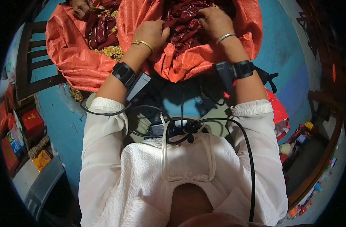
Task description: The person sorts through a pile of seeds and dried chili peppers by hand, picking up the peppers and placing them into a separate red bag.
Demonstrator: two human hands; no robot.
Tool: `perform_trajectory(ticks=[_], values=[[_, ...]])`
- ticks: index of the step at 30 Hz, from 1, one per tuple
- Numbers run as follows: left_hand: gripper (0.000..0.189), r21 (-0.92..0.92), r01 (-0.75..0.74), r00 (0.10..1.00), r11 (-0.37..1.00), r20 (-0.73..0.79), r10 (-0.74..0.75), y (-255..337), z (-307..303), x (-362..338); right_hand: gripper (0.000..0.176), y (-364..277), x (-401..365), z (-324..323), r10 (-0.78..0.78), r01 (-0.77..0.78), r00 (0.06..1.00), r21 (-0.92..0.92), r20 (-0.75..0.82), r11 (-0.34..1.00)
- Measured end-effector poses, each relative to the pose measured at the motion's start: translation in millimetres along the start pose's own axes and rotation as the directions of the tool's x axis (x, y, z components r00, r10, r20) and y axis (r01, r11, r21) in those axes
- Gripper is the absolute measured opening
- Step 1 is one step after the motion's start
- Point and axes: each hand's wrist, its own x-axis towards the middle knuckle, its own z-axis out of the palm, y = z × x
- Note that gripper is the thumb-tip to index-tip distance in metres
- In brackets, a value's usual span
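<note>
Both my hands reach into an orange woven sack (173, 68) full of dried red chillies (184, 22). My left hand (152, 34) rests on the sack's folded edge with its fingers curled around chillies at the pile's near side. My right hand (214, 20) lies palm down on the pile, fingers closed over several chillies. Each wrist wears a thin bangle and a black strapped device with a cable.
A second orange sack (71, 56) at the left holds chillies (101, 30) and yellow seeds (112, 51); another person's hand (81, 6) reaches into it. A dark wooden chair (29, 60) stands at left. Boxes and packets (31, 121) sit on the blue floor.
</note>
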Motion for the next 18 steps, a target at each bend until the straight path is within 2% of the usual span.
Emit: perform_trajectory(ticks=[1, 3, 4, 5, 6, 9, 11, 12, 14, 16, 18], values=[[0.030, -0.026, 0.001, 0.999, 1.000, -0.045, -0.002, -2.3, 2.2, 1.4, 0.021, -17.4, -2.2, 1.9, -0.050, 0.046, 0.998, 0.070, 0.047, 0.996], [0.031, -0.049, -0.003, 0.996, 0.999, -0.088, -0.001, -6.0, 7.6, 3.3, 0.017, -45.0, -12.0, 12.7, -0.278, 0.230, 0.932, 0.211, 0.232, 0.950], [0.029, -0.075, -0.054, 0.981, 0.996, -0.191, 0.039, -8.1, 11.1, 3.1, 0.019, -61.7, -20.3, 3.9, -0.365, 0.279, 0.876, 0.286, 0.315, 0.917], [0.028, -0.096, -0.106, 0.953, 0.990, -0.294, 0.073, -9.4, 13.4, 2.9, 0.020, -66.9, -25.6, 12.6, -0.475, 0.403, 0.822, 0.268, 0.313, 0.875], [0.028, -0.094, -0.107, 0.953, 0.990, -0.294, 0.075, -8.7, 12.4, 2.2, 0.020, -73.4, -28.8, 16.9, -0.457, 0.371, 0.788, 0.274, 0.413, 0.887], [0.024, -0.110, -0.137, 0.949, 0.984, -0.300, 0.099, -6.4, 9.6, -0.5, 0.021, -69.2, -28.6, 18.8, -0.447, 0.368, 0.775, 0.255, 0.447, 0.894], [0.022, -0.091, -0.146, 0.954, 0.985, -0.277, 0.116, -6.5, 10.3, -1.8, 0.023, -59.9, -26.5, 15.7, -0.364, 0.375, 0.781, 0.085, 0.507, 0.923], [0.022, -0.089, -0.147, 0.954, 0.985, -0.278, 0.117, -7.0, 10.8, -2.0, 0.023, -55.9, -26.3, 15.5, -0.364, 0.375, 0.782, 0.084, 0.506, 0.923], [0.021, -0.083, -0.154, 0.956, 0.985, -0.266, 0.128, -8.9, 12.9, -1.8, 0.025, -47.5, -25.2, 17.2, -0.204, 0.308, 0.816, -0.109, 0.540, 0.945], [0.021, -0.082, -0.147, 0.965, 0.986, -0.231, 0.125, -8.9, 12.4, -1.2, 0.022, -36.1, -20.6, 24.3, -0.117, 0.260, 0.905, -0.313, 0.409, 0.913], [0.021, -0.083, -0.135, 0.973, 0.987, -0.197, 0.116, -8.6, 11.0, -3.7, 0.020, -21.1, -14.4, 19.5, -0.065, 0.174, 0.943, -0.319, 0.325, 0.931]])
